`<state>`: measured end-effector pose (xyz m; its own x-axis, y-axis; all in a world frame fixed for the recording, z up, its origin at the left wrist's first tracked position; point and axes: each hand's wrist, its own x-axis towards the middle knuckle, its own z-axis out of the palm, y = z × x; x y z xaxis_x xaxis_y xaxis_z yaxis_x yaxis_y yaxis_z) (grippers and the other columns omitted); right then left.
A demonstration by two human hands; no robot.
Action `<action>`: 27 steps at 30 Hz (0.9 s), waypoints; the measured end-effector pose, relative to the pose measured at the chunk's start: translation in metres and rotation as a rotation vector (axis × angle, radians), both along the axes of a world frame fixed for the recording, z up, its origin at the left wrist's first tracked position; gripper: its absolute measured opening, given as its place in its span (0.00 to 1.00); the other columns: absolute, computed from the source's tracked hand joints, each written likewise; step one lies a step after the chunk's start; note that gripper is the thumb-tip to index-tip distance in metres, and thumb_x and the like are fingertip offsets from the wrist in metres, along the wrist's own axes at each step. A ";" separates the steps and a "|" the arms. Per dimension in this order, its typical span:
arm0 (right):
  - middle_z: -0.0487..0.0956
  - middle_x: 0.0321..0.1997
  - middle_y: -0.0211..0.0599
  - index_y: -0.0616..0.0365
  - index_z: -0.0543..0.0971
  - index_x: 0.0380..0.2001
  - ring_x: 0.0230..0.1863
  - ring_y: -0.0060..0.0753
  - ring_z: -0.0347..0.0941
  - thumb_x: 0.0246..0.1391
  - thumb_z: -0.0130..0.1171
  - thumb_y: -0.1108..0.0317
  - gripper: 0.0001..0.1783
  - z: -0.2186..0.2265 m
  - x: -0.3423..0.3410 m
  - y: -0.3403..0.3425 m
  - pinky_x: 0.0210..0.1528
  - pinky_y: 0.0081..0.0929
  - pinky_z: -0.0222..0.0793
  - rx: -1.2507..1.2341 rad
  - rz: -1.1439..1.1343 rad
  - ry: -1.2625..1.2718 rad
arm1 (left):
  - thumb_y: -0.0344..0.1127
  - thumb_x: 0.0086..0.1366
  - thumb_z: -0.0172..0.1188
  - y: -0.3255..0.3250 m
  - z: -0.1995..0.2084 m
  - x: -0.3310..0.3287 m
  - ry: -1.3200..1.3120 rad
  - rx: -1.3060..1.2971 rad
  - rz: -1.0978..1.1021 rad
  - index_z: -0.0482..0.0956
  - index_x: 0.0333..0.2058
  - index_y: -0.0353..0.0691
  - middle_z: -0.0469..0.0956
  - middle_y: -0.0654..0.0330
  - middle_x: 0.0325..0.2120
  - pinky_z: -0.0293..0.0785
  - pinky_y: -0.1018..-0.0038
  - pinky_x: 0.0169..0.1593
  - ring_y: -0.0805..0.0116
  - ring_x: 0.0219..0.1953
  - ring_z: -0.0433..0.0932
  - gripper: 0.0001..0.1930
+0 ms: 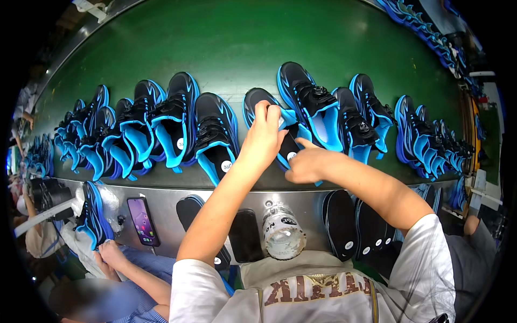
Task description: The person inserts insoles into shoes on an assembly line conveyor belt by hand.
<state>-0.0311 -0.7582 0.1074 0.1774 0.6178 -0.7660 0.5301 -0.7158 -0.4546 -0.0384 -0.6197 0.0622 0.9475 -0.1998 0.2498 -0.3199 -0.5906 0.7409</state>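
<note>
A black and bright blue sports shoe (253, 98) stands in front of me on the green belt, its toe pointing away. My left hand (262, 137) is closed on its opening near the tongue, and a small white bit shows beside the fingertips. My right hand (311, 162) is closed around the heel end, index finger along the collar and thumb low at the back. Between the hands a black insole with a round white label (291, 155) shows inside the shoe. Part of the shoe is hidden by my hands. Matching shoes stand close on either side, one (215, 121) left, another (296, 81) right.
More shoes line the green belt (231, 37) both ways. On the metal ledge nearer me lie a lit phone (142, 220), a dark phone-like slab (245, 237), a glass jar (284, 237) and stacks of black insoles (339, 223). A co-worker's hand (112, 255) holds a shoe (92, 215) at left.
</note>
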 end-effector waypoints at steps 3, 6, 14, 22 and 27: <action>0.69 0.47 0.58 0.67 0.69 0.46 0.54 0.47 0.62 0.46 0.43 0.68 0.23 -0.027 0.008 0.006 0.61 0.42 0.45 0.149 -0.211 -0.102 | 0.26 0.50 0.59 -0.006 -0.004 -0.006 0.094 -0.047 0.066 0.62 0.42 0.38 0.59 0.46 0.44 0.72 0.61 0.38 0.42 0.39 0.70 0.20; 0.58 0.57 0.60 0.66 0.65 0.50 0.60 0.53 0.53 0.49 0.43 0.67 0.24 -0.053 0.011 0.017 0.61 0.40 0.49 0.274 -0.393 -0.184 | 0.27 0.53 0.57 -0.008 -0.007 -0.013 0.050 0.015 0.127 0.66 0.41 0.42 0.60 0.48 0.46 0.73 0.62 0.39 0.43 0.41 0.70 0.16; 0.71 0.42 0.54 0.65 0.69 0.45 0.50 0.47 0.65 0.48 0.45 0.66 0.21 -0.092 0.024 0.040 0.57 0.40 0.54 0.192 -0.193 -0.480 | 0.24 0.53 0.51 -0.011 -0.014 -0.015 -0.108 0.052 -0.017 0.67 0.44 0.43 0.61 0.45 0.46 0.73 0.63 0.39 0.45 0.39 0.72 0.18; 0.76 0.31 0.50 0.66 0.72 0.39 0.41 0.47 0.71 0.46 0.47 0.65 0.19 -0.056 0.025 0.031 0.54 0.42 0.57 0.066 0.111 -0.480 | 0.28 0.55 0.52 -0.011 -0.013 -0.013 -0.039 0.096 0.093 0.61 0.46 0.38 0.61 0.43 0.45 0.73 0.60 0.38 0.40 0.35 0.72 0.18; 0.77 0.25 0.47 0.74 0.70 0.40 0.36 0.46 0.74 0.44 0.47 0.60 0.25 -0.006 -0.013 0.003 0.58 0.40 0.52 0.017 0.192 -0.325 | 0.23 0.48 0.59 -0.006 -0.004 -0.005 0.156 -0.076 0.094 0.60 0.43 0.38 0.63 0.48 0.40 0.70 0.62 0.40 0.44 0.42 0.67 0.23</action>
<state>-0.0438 -0.7556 0.1014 0.2895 0.6751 -0.6785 0.7721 -0.5837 -0.2514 -0.0430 -0.6258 0.0579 0.9894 -0.0946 0.1097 -0.1439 -0.5530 0.8206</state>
